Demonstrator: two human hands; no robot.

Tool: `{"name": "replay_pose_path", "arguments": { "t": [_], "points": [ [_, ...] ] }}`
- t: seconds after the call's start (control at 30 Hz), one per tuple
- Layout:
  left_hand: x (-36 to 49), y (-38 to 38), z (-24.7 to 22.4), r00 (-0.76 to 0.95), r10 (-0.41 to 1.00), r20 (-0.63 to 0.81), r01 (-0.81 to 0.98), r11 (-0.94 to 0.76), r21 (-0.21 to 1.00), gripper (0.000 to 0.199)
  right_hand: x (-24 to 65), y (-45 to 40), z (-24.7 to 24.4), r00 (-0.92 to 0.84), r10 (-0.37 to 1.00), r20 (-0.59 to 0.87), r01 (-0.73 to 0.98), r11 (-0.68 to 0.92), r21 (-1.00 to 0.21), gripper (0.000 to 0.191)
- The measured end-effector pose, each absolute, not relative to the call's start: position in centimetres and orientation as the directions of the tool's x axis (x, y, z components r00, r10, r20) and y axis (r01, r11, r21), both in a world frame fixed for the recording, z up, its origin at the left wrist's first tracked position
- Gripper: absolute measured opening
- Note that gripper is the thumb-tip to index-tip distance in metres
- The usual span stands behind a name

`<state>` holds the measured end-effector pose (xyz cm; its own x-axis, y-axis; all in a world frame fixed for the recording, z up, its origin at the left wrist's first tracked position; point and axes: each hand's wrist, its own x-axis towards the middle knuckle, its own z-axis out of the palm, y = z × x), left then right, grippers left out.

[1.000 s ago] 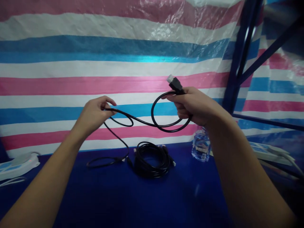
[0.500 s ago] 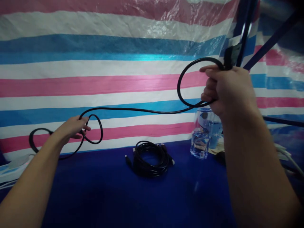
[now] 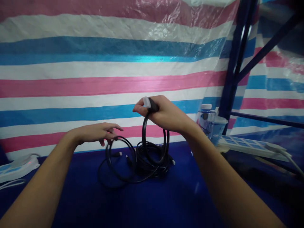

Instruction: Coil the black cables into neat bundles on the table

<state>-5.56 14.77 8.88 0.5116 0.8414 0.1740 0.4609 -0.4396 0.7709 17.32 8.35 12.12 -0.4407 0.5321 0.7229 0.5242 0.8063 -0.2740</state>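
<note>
Over the blue table [image 3: 123, 205] in the head view, the cable [image 3: 143, 136] is hard to trace, its lower loops overlapping the black coil [image 3: 140, 164] behind. Right hand [image 3: 163, 114] is clamped on its plug end [image 3: 152, 105], loops hanging below. Left hand [image 3: 102, 131] has loosely spread fingers right by more loops; can't tell if they're gripping. The right forearm kinda blocks the bottle's [image 3: 206, 120] lower part. Cup's [image 3: 218, 128] just beside that, with power strips [image 3: 247, 145] both sides.
</note>
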Motion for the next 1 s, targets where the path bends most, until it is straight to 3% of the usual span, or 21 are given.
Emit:
{"name": "replay_pose_path", "arguments": {
  "t": [0.07, 0.1, 0.17, 0.27, 0.33, 0.5, 0.57, 0.67, 0.7, 0.73, 0.83, 0.93, 1.0],
  "points": [
    [-5.5, 15.2, 9.3, 0.492, 0.870, 0.023, 0.620, -0.369, 0.693, 0.029, 16.8, 8.5, 11.9, -0.460, 0.534, 0.710, 0.536, 0.804, -0.257, 0.018],
    [-5.4, 15.2, 9.7, 0.469, 0.883, 0.016, 0.656, -0.361, 0.663, 0.028, 16.6, 8.6, 11.7, -0.455, 0.532, 0.714, 0.549, 0.799, -0.245, 0.017],
    [-4.7, 14.5, 10.4, 0.473, 0.875, 0.101, 0.611, -0.409, 0.678, 0.031, 16.2, 8.9, 11.5, -0.417, 0.521, 0.745, 0.595, 0.776, -0.209, 0.016],
    [-2.8, 12.2, 11.4, 0.573, 0.796, 0.196, 0.340, -0.448, 0.827, 0.055, 15.8, 9.4, 11.3, -0.293, 0.510, 0.809, 0.723, 0.671, -0.162, 0.015],
    [-1.4, 10.7, 11.7, 0.627, 0.742, 0.236, 0.217, -0.458, 0.862, 0.060, 15.9, 9.7, 11.2, -0.175, 0.524, 0.834, 0.810, 0.557, -0.181, 0.015],
    [-0.1, 8.7, 12.3, 0.565, 0.761, 0.318, 0.386, -0.584, 0.714, 0.042, 17.3, 10.3, 11.7, 0.112, 0.474, 0.873, 0.833, 0.434, -0.343, 0.021],
    [0.1, 8.2, 12.2, 0.605, 0.774, 0.185, 0.488, -0.544, 0.682, 0.053, 18.2, 10.5, 11.9, 0.157, 0.425, 0.891, 0.829, 0.435, -0.353, 0.024],
    [2.1, 7.3, 10.6, 0.696, 0.675, -0.244, 0.658, -0.466, 0.591, 0.061, 19.5, 10.7, 12.2, 0.184, 0.388, 0.903, 0.838, 0.419, -0.351, 0.026],
    [3.2, 7.2, 9.6, 0.688, 0.649, -0.324, 0.691, -0.448, 0.568, 0.062, 19.9, 10.8, 12.3, 0.198, 0.384, 0.902, 0.837, 0.412, -0.359, 0.026],
    [4.5, 7.1, 8.4, 0.687, 0.667, -0.289, 0.669, -0.423, 0.611, 0.061, 20.2, 10.7, 12.4, 0.215, 0.380, 0.900, 0.836, 0.405, -0.370, 0.026],
    [8.2, 7.6, 4.6, 0.621, 0.783, 0.047, 0.464, -0.415, 0.783, 0.055, 21.1, 10.4, 12.9, 0.256, 0.358, 0.898, 0.834, 0.388, -0.392, 0.027],
    [9.8, 8.6, 2.8, 0.459, 0.866, 0.200, 0.034, -0.242, 0.970, 0.051, 21.5, 10.2, 13.3, 0.295, 0.376, 0.878, 0.807, 0.394, -0.440, 0.022],
    [9.7, 9.1, 3.2, 0.339, 0.909, 0.242, -0.277, -0.149, 0.949, 0.046, 21.3, 10.4, 13.2, 0.282, 0.446, 0.850, 0.780, 0.410, -0.473, 0.019]
  ]
}}
